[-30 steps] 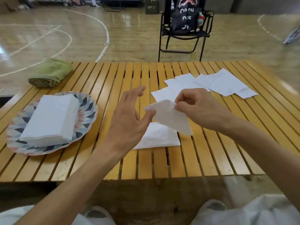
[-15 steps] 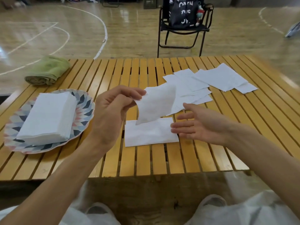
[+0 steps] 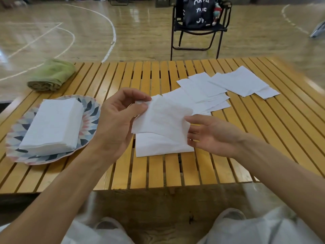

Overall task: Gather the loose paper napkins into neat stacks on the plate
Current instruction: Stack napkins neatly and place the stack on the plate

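Observation:
My left hand pinches the top corner of a white paper napkin held above the table. My right hand is open with straight fingers, its fingertips touching the napkin's right edge. Under the held napkin another napkin lies flat on the slats. Several loose napkins spread overlapping toward the far right. A neat stack of napkins sits on the patterned plate at the left.
The slatted wooden table has its near edge just above my knees. A rolled green towel lies at the far left corner. A black folding chair with a bag stands on the gym floor beyond.
The napkin passed from both hands to my left hand alone, which lifted and unfolded it. My right hand let go, opened, and now touches the napkin's right edge.

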The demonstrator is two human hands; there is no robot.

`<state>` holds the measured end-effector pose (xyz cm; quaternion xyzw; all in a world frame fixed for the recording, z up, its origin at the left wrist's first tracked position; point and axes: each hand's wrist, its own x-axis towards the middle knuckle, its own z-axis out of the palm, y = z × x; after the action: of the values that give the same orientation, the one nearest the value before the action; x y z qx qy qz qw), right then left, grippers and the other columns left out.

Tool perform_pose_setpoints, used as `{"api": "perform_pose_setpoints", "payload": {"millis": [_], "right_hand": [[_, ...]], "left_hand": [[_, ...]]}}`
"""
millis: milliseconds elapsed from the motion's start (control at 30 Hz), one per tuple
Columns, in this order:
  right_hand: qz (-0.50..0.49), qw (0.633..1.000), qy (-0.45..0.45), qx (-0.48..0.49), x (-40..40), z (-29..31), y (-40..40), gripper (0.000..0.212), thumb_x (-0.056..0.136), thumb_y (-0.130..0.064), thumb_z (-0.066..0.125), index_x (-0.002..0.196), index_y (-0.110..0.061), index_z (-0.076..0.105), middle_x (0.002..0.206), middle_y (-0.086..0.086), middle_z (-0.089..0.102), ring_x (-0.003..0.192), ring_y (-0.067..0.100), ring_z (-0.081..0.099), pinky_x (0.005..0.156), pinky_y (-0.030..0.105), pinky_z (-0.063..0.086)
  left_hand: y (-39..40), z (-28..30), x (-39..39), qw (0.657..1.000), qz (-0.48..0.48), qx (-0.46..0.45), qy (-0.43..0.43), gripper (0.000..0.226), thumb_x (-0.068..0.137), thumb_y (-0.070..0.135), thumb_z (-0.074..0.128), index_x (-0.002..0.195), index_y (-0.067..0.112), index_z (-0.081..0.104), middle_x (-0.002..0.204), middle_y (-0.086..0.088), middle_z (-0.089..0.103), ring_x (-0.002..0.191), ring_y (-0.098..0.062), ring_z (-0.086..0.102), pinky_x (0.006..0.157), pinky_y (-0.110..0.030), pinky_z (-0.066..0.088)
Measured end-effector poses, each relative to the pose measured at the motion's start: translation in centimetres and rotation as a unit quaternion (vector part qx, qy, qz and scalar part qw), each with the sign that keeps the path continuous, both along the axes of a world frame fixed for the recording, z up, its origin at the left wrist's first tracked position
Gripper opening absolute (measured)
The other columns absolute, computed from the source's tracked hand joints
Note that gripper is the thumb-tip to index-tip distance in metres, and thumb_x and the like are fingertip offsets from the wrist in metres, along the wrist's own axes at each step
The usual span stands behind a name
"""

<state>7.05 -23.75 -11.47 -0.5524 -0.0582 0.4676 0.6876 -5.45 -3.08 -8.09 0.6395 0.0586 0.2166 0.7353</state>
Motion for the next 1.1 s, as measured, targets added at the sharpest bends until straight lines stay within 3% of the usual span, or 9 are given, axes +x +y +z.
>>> {"api": "perform_pose_setpoints", "payload": {"millis": [67,133,200,267,433,700,833,933,1100], "right_hand": [[-0.025,0.998,-0.049,-0.040,0.2,-0.3,0.2,0.032,0.090,-0.017,0.072,0.121,-0.012,0.067,0.113,0.004,0.076,0.101,0.021,0.074,0.091,0.038,0.059],[-0.045,0.978,-0.155,-0.130,0.3,-0.7,0.3,0.020,0.093,-0.016,0.068,0.112,-0.015,0.071,0.106,-0.002,0.077,0.098,0.018,0.074,0.080,0.032,0.061],[-0.056,0.939,-0.259,-0.221,0.2,-1.2,0.3,0.009,0.093,-0.018,0.068,0.102,-0.016,0.071,0.102,-0.001,0.075,0.090,0.015,0.072,0.064,0.022,0.055],[-0.052,0.908,-0.320,-0.265,0.0,-1.7,0.4,0.006,0.093,-0.019,0.068,0.098,-0.016,0.070,0.101,0.001,0.071,0.089,0.013,0.068,0.063,0.023,0.051],[-0.045,0.878,-0.378,-0.291,-0.2,-2.2,1.0,0.006,0.093,-0.021,0.068,0.099,-0.019,0.068,0.100,0.001,0.071,0.096,0.016,0.068,0.086,0.036,0.058],[-0.044,0.832,-0.440,-0.335,0.2,-3.1,1.0,0.018,0.093,-0.025,0.067,0.110,-0.019,0.064,0.102,-0.003,0.066,0.091,0.013,0.065,0.070,0.022,0.052],[-0.034,0.752,-0.540,-0.377,0.0,-3.5,0.6,0.025,0.093,-0.033,0.064,0.116,-0.027,0.056,0.095,-0.009,0.060,0.080,0.007,0.058,0.065,0.024,0.049],[0.020,0.696,-0.622,-0.359,-0.3,-3.7,0.9,0.026,0.096,-0.034,0.060,0.121,-0.028,0.060,0.114,-0.007,0.057,0.095,0.008,0.054,0.078,0.024,0.047],[0.081,0.663,-0.655,-0.353,-0.5,-4.2,1.3,0.025,0.099,-0.033,0.057,0.121,-0.025,0.067,0.129,-0.004,0.056,0.118,0.014,0.050,0.096,0.028,0.042]], "left_hand": [[0.5,-0.7,0.3,0.990,0.030,0.130,0.054,0.023,0.089,0.000,0.062,0.100,0.020,0.065,0.102,0.007,0.067,0.098,-0.009,0.065,0.076,-0.025,0.055],[0.7,-2.0,0.4,0.948,0.057,0.282,0.133,0.029,0.088,0.006,0.065,0.103,0.031,0.062,0.105,0.016,0.063,0.099,-0.004,0.063,0.076,-0.024,0.055],[0.7,-3.5,0.5,0.904,0.073,0.372,0.197,0.034,0.088,0.011,0.066,0.107,0.037,0.056,0.109,0.019,0.058,0.098,-0.004,0.060,0.071,-0.023,0.054],[0.9,-4.9,0.6,0.871,0.083,0.427,0.230,0.038,0.089,0.014,0.067,0.118,0.035,0.053,0.114,0.014,0.055,0.096,-0.006,0.057,0.066,-0.018,0.048],[1.6,-6.2,1.1,0.857,0.103,0.449,0.229,0.040,0.090,0.017,0.067,0.125,0.029,0.053,0.115,0.009,0.051,0.090,-0.009,0.057,0.064,-0.016,0.045],[1.4,-7.3,1.5,0.836,0.116,0.479,0.242,0.035,0.093,0.020,0.065,0.124,0.027,0.051,0.116,0.008,0.044,0.099,-0.013,0.055,0.077,-0.026,0.050],[0.7,-7.2,1.2,0.783,0.110,0.568,0.229,0.033,0.092,0.026,0.066,0.123,0.026,0.056,0.128,0.002,0.049,0.108,-0.013,0.050,0.090,-0.028,0.043],[-0.3,-6.7,1.1,0.773,0.045,0.607,0.181,0.027,0.092,0.024,0.064,0.119,0.029,0.061,0.130,0.008,0.052,0.121,-0.013,0.046,0.105,-0.035,0.035],[-1.1,-7.2,1.0,0.751,-0.032,0.618,0.229,0.034,0.096,0.027,0.060,0.128,0.033,0.055,0.138,0.012,0.048,0.127,-0.011,0.040,0.109,-0.033,0.031]]}}
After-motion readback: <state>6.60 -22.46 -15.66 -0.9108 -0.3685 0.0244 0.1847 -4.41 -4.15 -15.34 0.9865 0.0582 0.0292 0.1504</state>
